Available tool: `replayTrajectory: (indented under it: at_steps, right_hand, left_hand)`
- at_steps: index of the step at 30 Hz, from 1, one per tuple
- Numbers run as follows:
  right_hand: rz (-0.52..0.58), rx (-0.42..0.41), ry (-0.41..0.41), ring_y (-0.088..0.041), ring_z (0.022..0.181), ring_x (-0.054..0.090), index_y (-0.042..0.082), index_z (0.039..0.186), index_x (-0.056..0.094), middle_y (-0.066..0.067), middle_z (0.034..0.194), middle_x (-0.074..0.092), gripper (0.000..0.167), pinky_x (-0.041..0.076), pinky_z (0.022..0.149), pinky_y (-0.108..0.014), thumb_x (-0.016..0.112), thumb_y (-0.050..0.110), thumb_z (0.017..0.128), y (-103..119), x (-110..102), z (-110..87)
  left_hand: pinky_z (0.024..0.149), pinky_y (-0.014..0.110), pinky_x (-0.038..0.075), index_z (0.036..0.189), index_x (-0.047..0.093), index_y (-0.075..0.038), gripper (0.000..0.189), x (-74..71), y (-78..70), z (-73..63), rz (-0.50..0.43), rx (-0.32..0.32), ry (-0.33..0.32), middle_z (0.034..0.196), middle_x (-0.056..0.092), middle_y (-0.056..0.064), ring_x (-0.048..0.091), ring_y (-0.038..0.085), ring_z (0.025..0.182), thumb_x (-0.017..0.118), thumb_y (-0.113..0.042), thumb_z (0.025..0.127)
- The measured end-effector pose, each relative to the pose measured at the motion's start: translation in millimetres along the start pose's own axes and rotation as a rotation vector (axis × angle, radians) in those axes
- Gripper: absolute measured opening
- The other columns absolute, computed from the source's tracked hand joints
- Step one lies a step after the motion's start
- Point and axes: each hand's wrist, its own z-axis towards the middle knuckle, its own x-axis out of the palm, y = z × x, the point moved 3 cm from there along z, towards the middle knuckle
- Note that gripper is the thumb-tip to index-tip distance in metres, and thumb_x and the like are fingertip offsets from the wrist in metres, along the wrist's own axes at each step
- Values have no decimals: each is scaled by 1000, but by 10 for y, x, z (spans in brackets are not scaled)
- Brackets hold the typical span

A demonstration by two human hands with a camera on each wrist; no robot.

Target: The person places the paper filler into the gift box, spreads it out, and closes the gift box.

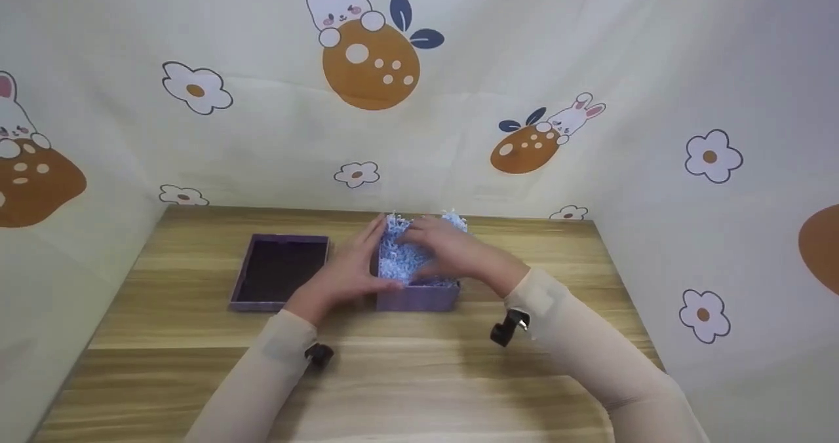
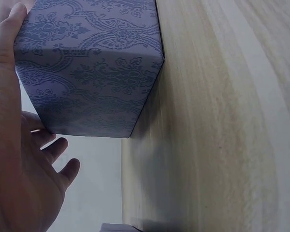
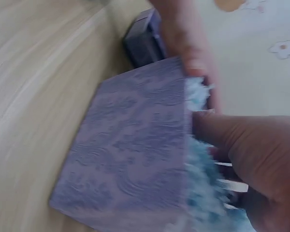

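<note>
Gripping the purple box from its left side, the person's left hand sets its thumb on the near rim and its fingers toward the far left corner, as my head view shows. Farthest left, printed cloth with rabbits, orange fruit and flowers rises beside the wooden table and continues behind it and along its right side. Next comes a shallow purple tray with a dark inside, lying on the table just left of the gripping hand, which cuts across my sight of its right edge. A black wrist device sits at the left sleeve's cuff. The box stands near the table's back edge, between both hands, filled with blue shredded paper, tufts of it poking above the far rim. From the right reaches the right hand, fingers bent into the paper, a wide gap between them and the thumb; it blocks my look at the fill's right part. A second black device hangs at that cuff. From my left wrist view, the box's patterned walls hide its contents.
</note>
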Motion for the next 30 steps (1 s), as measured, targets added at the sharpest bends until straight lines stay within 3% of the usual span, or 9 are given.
replayTrajectory:
  at_steps: [3,6,9,13,18,23,27,30]
  right_hand:
    - [50,49,-94,-34,146,51,12,153,66,-12,155,61,79,41,124,-56,98,39,85,-75,-148,-185]
    - [135,163,-137,-36,153,42,18,161,58,-13,166,48,91,38,126,-61,99,41,83,-222,-206,-387]
    - [246,223,-119,-39,159,33,26,168,49,-14,174,35,103,40,124,-64,101,41,81,-364,-175,-554]
    - [345,198,-60,-39,164,26,28,173,41,-14,181,23,109,38,126,-63,101,40,82,-481,-67,-675]
    - [376,152,-88,-36,157,40,21,162,57,-13,172,41,83,40,126,-58,96,31,89,-539,12,-693]
    - [373,121,-109,-28,136,60,16,146,70,-5,148,63,53,52,115,-54,88,15,96,-512,28,-585]
    - [351,71,-115,-26,121,66,12,137,74,-5,136,70,42,59,105,-54,84,6,97,-432,20,-426]
    - [326,55,-114,-25,119,66,11,134,75,-6,133,71,38,59,104,-49,83,5,97,-366,30,-292]
  left_hand:
    - [132,61,24,180,9,-23,145,6,-10,4,-3,-5,4,186,5,0,17,35,168,85,-85,73]
    - [132,60,23,180,8,-24,146,11,-18,1,-2,-10,4,186,3,-4,16,34,169,85,-86,73]
    - [133,59,22,180,8,-24,146,6,-26,-8,-1,-11,4,185,1,-7,14,33,169,84,-86,73]
    - [133,61,21,180,9,-22,145,2,-31,-14,10,-5,2,186,2,-4,14,37,169,84,-85,74]
    - [132,65,20,180,10,-19,143,15,-30,-5,18,-4,-5,187,4,1,14,42,169,84,-84,76]
    - [133,62,19,180,7,-23,144,19,-36,-20,10,-25,8,185,-2,-6,12,40,169,84,-84,75]
    - [132,63,20,180,6,-25,143,11,-27,-31,-2,-29,6,185,-3,-8,13,40,169,85,-83,75]
    - [132,62,21,179,6,-26,143,7,-19,-31,-8,-28,7,185,-3,-9,12,38,169,85,-83,75]
